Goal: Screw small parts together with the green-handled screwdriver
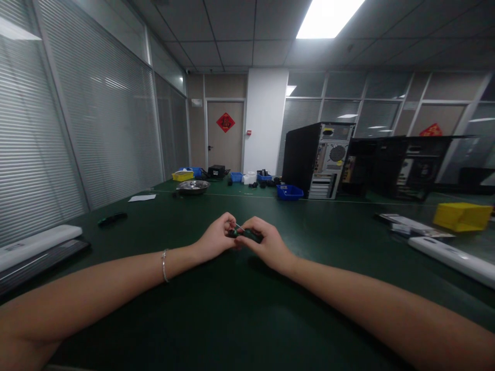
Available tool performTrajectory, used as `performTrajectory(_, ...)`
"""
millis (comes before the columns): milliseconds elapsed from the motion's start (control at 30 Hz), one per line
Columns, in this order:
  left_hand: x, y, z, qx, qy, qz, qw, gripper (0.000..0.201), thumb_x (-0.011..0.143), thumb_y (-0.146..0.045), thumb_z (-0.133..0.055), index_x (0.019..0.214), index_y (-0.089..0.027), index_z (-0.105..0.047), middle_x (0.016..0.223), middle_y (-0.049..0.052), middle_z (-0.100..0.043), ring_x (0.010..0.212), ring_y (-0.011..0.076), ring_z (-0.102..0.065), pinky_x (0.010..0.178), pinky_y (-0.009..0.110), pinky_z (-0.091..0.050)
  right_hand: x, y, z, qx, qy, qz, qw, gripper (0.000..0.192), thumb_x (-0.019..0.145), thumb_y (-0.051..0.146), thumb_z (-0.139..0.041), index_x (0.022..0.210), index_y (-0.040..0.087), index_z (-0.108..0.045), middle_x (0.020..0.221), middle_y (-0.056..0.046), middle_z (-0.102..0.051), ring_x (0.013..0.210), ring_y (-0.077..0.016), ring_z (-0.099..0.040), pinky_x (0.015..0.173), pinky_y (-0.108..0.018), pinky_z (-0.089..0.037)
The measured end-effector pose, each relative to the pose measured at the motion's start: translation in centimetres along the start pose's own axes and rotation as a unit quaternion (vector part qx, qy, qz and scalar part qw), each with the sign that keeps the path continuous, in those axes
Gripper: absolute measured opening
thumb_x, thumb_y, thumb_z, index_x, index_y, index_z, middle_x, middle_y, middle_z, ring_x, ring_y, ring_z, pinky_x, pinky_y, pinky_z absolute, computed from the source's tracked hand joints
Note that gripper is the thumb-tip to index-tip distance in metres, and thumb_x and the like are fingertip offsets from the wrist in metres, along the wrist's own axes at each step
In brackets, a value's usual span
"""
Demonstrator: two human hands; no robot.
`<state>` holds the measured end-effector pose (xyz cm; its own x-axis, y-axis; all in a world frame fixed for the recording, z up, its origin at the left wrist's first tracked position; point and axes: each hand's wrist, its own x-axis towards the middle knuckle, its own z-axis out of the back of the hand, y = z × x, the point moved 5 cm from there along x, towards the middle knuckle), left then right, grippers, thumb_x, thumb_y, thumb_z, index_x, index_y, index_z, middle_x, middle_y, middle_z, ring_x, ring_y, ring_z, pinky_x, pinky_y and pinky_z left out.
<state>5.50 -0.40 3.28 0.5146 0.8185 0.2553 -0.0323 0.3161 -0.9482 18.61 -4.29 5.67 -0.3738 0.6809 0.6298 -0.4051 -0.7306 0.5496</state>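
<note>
Here, from the head view, the left hand and right hand met over the green tabletop, each grip pinched closed on a small dark part held between them, fingertips touching.

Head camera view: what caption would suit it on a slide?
Both hands, left and right, pinch a small dark part above a green table.

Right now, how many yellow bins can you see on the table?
2: one yellow bin at the table's right edge, one smaller yellow bin far back left by the metal bowl. Others may be hidden.
</note>
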Motion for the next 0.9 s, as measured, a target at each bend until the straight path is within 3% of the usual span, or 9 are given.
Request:
performTrajectory(233, -0.1, -0.1, -0.3, -0.01, 0.009, -0.009, 1.0, 0.04, 0.062, -0.008, -0.069, 0.082, -0.018, -0.036, 0.085, 0.0, -0.058, 0.067, 0.0137, -0.063, 0.061, 0.029, -0.052, 0.2, -1.3, -0.6, 0.097, 0.014, -0.074, 0.992, 0.017, 0.079, 0.031, -0.06, 0.088, 0.017, -0.062, 0.082, -0.003, -0.062, 0.074, -0.0159, -0.058, 0.066, -0.028, -0.046)
performTrajectory(400, -0.3, 0.0, -0.4, 0.008, 0.024, -0.026, 0.999, 0.039, 0.063, -0.012, -0.071, 0.083, -0.018, -0.038, 0.083, -0.001, -0.057, 0.066, 0.0138, -0.062, 0.06, 0.029, -0.051, 0.1, -2.6, -1.4, 0.222, 0.048, -0.185, 0.956, 0.023, 0.073, 0.037, -0.065, 0.084, 0.017, -0.06, 0.063, 0.003, -0.057, 0.046, -0.0077, -0.047, 0.041, -0.02, -0.034)
performTrajectory(500, -0.4, 0.0, -0.3, 0.024, 0.029, -0.034, 0.999, 0.039, 0.064, -0.014, -0.071, 0.084, -0.018, -0.039, 0.083, -0.001, -0.056, 0.067, 0.014, -0.062, 0.061, 0.03, -0.051, 0.0, -2.8, -1.7, 0.276, 0.057, -0.226, 0.932, 0.025, 0.07, 0.036, -0.068, 0.081, 0.016, -0.059, 0.058, 0.005, -0.053, 0.041, -0.0056, -0.041, 0.037, -0.018, -0.029)
performTrajectory(633, -0.5, -0.5, -0.3, 0.05, 0.027, -0.044, 0.997, 0.04, 0.063, -0.016, -0.073, 0.087, -0.018, -0.041, 0.086, 0.0, -0.056, 0.075, 0.0155, -0.061, 0.067, 0.031, -0.051, -0.1, -2.6, -1.8, 0.298, 0.076, -0.248, 0.919, 0.025, 0.069, 0.033, -0.069, 0.083, 0.016, -0.059, 0.06, 0.004, -0.053, 0.043, -0.0054, -0.042, 0.038, -0.018, -0.031)
performTrajectory(800, -0.4, -0.7, -0.4, -0.005, 0.037, -0.044, 0.998, 0.032, 0.075, -0.02, -0.065, 0.099, -0.017, -0.043, 0.097, 0.004, -0.056, 0.088, 0.0174, -0.061, 0.08, 0.036, -0.049, 0.1, -3.0, -1.0, 0.258, 0.009, -0.224, 0.94, 0.025, 0.071, 0.034, -0.067, 0.086, 0.017, -0.058, 0.059, 0.005, -0.054, 0.04, -0.005, -0.04, 0.037, -0.018, -0.03)
performTrajectory(900, -0.1, -0.4, -0.4, -0.035, 0.029, -0.039, 0.998, 0.03, 0.079, -0.024, -0.061, 0.103, -0.016, -0.044, 0.096, 0.005, -0.058, 0.085, 0.0174, -0.062, 0.08, 0.038, -0.048, 0.0, -3.2, -0.8, 0.272, -0.005, -0.233, 0.934, 0.026, 0.071, 0.035, -0.066, 0.087, 0.016, -0.058, 0.062, 0.003, -0.057, 0.042, -0.0056, -0.042, 0.037, -0.018, -0.031)
